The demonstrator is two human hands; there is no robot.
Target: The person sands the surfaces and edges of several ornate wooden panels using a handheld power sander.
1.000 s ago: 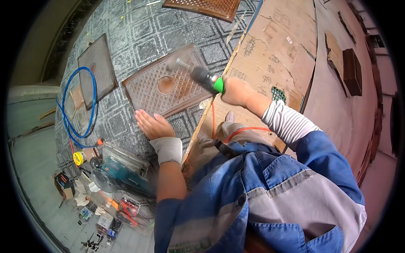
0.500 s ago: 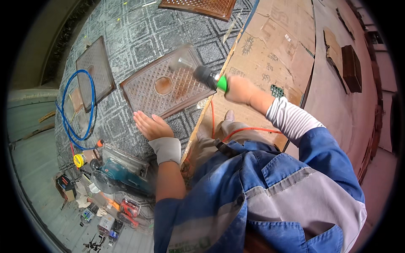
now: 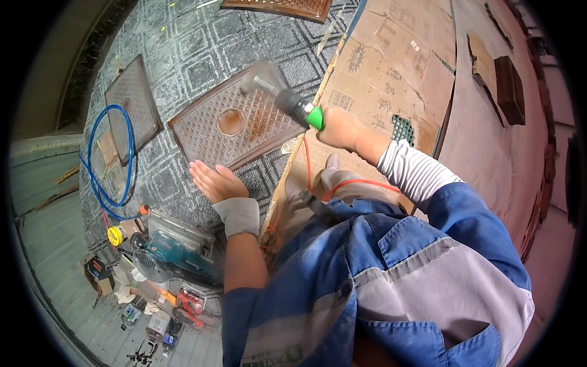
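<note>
A brown rectangular panel (image 3: pixel 202 131) with a raised lattice pattern and a round central spot lies on the patterned grey cloth. Its right part carries a reddish-brown patch. Above that end, my right hand (image 3: pixel 339 128) is closed around a green-and-black handheld tool (image 3: pixel 295 105). The tool's front end is smeared by motion, so its shape and any contact with the panel are unclear. My left hand (image 3: pixel 217 181) is beside the panel's near edge, fingers stretched out and holding nothing; whether it touches the edge I cannot tell.
Two similar panels lie at the left (image 3: pixel 131 110) and the far edge (image 3: pixel 278 7). A coiled blue hose (image 3: pixel 129 156), a teal power tool (image 3: pixel 174 249) and several bottles (image 3: pixel 158 325) are at the left. Cardboard (image 3: pixel 391 55) covers the right side; an orange hose (image 3: pixel 361 181) passes my legs.
The whole view has shifted slightly. My right hand and the tool remain over the panel's right part, and my left hand stays stretched out by its near edge.
</note>
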